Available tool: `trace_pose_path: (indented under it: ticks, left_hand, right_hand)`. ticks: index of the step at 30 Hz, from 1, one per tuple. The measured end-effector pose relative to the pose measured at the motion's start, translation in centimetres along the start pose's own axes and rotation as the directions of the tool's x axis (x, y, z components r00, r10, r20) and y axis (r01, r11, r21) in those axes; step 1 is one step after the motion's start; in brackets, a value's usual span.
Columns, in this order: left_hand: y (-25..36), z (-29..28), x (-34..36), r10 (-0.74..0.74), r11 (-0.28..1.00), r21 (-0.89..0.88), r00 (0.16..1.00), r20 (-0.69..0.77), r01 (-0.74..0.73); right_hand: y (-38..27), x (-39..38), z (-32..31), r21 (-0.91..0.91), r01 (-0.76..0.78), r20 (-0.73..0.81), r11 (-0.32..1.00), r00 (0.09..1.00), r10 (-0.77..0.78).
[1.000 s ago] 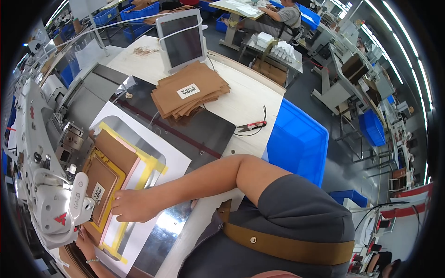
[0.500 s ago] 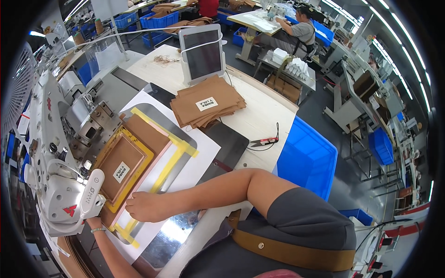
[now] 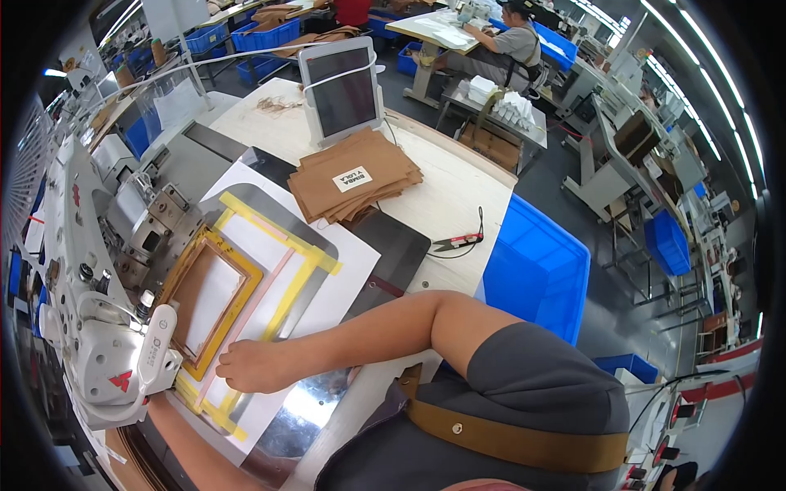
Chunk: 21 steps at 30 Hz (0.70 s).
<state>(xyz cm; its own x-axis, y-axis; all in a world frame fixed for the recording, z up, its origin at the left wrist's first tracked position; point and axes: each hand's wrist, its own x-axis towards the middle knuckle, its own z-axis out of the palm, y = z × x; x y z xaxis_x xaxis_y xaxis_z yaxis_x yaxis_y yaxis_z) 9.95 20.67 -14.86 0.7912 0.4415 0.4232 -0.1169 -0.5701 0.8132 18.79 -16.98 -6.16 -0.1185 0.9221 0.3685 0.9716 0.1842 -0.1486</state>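
My right hand point(image 3: 254, 366) rests at the near right side of a taped template point(image 3: 295, 278) on a white sheet, fingers curled; what they hold, if anything, is hidden. A yellow frame point(image 3: 241, 311) beside those fingers surrounds a white opening with some brown material along its left side. My left hand is mostly hidden under the white sewing machine head point(image 3: 110, 368); only its wrist and forearm point(image 3: 188, 442) show clearly. Behind the template lies a stack of brown pieces point(image 3: 319, 188) with a white label on top.
A tablet point(image 3: 340, 90) stands on the pale table point(image 3: 434, 188). Black-and-red snips point(image 3: 458, 240) lie at its right, above a blue bin point(image 3: 540, 270). A seated co-worker point(image 3: 512, 49) works at another table behind. A fan point(image 3: 29, 164) is at far left.
The labelled brown piece inside the yellow frame is gone from view, as is the brown strip above it, exposing white. My left wrist has slipped further under the machine head.
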Motion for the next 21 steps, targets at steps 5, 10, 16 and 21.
trace_pose_path:
  ticks: [5, 10, 16, 21]
  left_hand:
    - [-0.5, 0.5, 0.9, 0.038, 0.998, 0.043, 0.999, -0.025, -0.037]
    - [-0.2, 0.2, -1.0, 0.04, 0.994, 0.1, 0.997, -0.063, -0.034]
    - [0.0, -2.2, -5.9, 0.035, 0.985, 0.172, 0.986, -0.164, -0.006]
    - [-0.3, -3.5, -8.3, 0.063, 0.978, 0.207, 0.966, -0.252, -0.009]
  right_hand:
    - [0.1, 0.0, -0.5, 0.023, 0.0, -0.006, 1.0, 1.0, 0.001]
    - [0.0, 0.1, -0.7, -0.003, -0.006, 0.022, 1.0, 1.0, 0.006]
    - [0.2, -0.1, -0.4, -0.01, -0.019, 0.013, 1.0, 1.0, 0.02]
    - [0.0, 0.1, 0.3, -0.017, -0.01, -0.029, 1.0, 1.0, 0.009]
